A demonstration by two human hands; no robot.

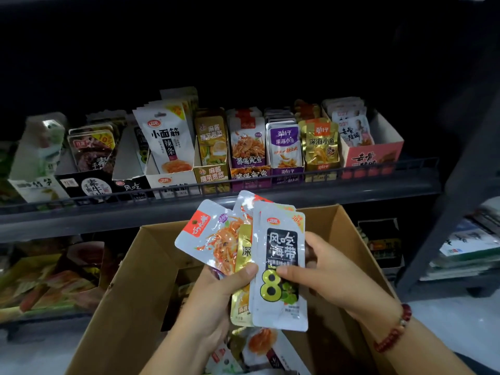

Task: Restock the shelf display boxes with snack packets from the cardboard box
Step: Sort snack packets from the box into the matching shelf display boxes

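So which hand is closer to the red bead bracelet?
Right. The bracelet sits on the wrist of the right hand; the left hand is across the fanned snack packets, gripping them from the other side.

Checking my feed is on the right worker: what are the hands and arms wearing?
Both forearms are bare as far as the frame shows, with no sleeves and no gloves. The right hand has a bracelet of dark red round beads at the wrist. The left hand shows no ring, watch or band.
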